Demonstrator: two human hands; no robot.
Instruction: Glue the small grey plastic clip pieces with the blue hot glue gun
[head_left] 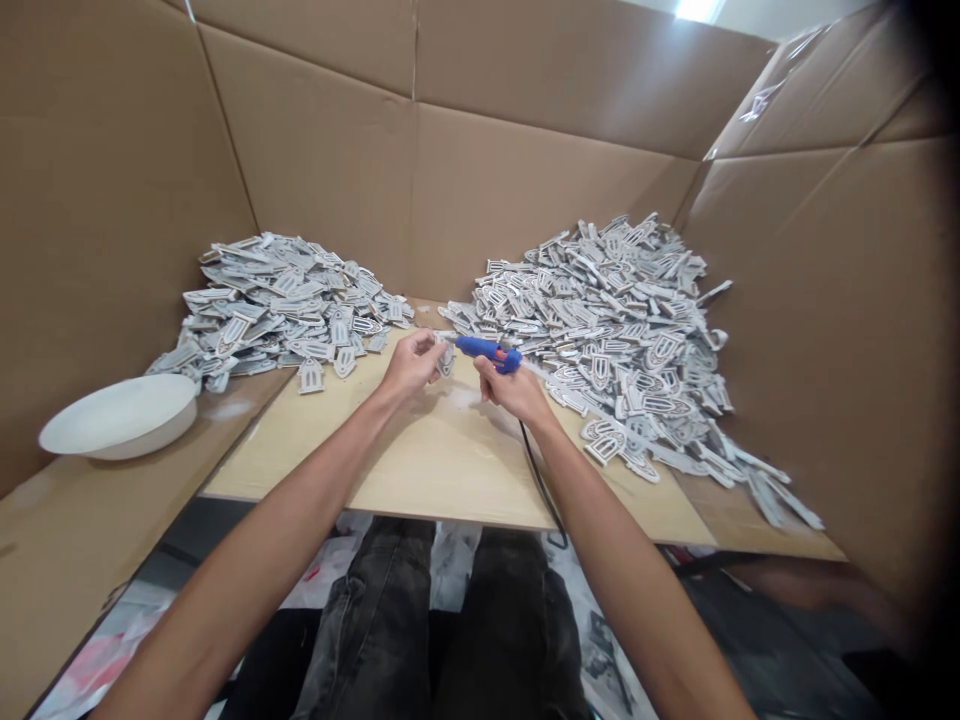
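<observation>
My left hand (pixel 414 362) pinches a small whitish cut-out piece (pixel 445 358) with slots in it, held up over the table board. In my right hand (pixel 511 388) is a blue glue gun (pixel 487 350), its nozzle pointing left at the piece. Whether the nozzle touches the piece I cannot tell. The gun's black cord (pixel 536 465) hangs down past the board's front edge. Both hands are above the middle of the yellowish board (pixel 450 470), between two heaps of similar pieces.
A large heap of whitish cut-out pieces (pixel 600 310) lies at the right, another heap (pixel 285 300) at the left. A white bowl (pixel 120 415) stands far left. Cardboard walls (pixel 525 170) enclose the back and sides. My legs (pixel 382 620) are below the board's front edge.
</observation>
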